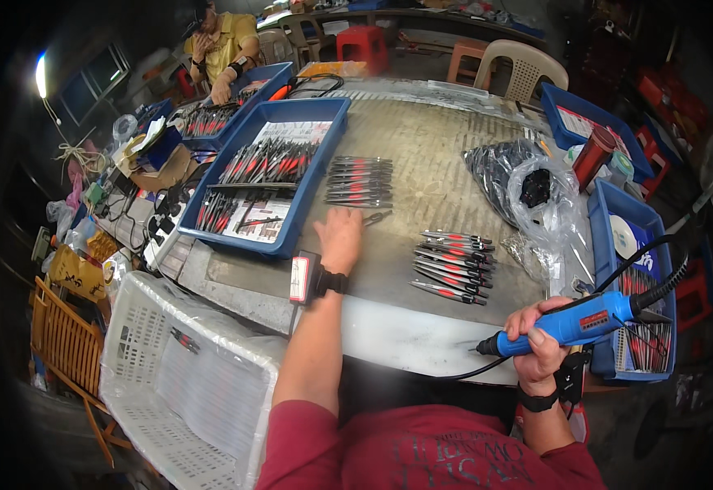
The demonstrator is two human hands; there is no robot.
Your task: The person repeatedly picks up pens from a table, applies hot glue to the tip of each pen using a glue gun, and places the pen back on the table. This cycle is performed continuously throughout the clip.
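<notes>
My right hand [540, 341] is wrapped around a blue electric screwdriver [589, 321], its dark tip pointing left over the table's front edge. My left hand [341, 238] rests low over the table, fingers extended just below a row of red-and-black pens [360, 181]; nothing shows in its grasp. A small dark piece [378, 217] lies beside its fingertips, too small to name. Between my two hands lies a second group of pens [452, 266], side by side and slightly slanted. My fingertips are partly hidden by the back of the left hand.
A blue tray [291, 233] of pens stands left of my left hand, another blue bin [671, 327] at the right. A white basket [262, 367] sits at the lower left. Plastic bags [565, 214] lie at the right. A co-worker [234, 41] sits at the far left.
</notes>
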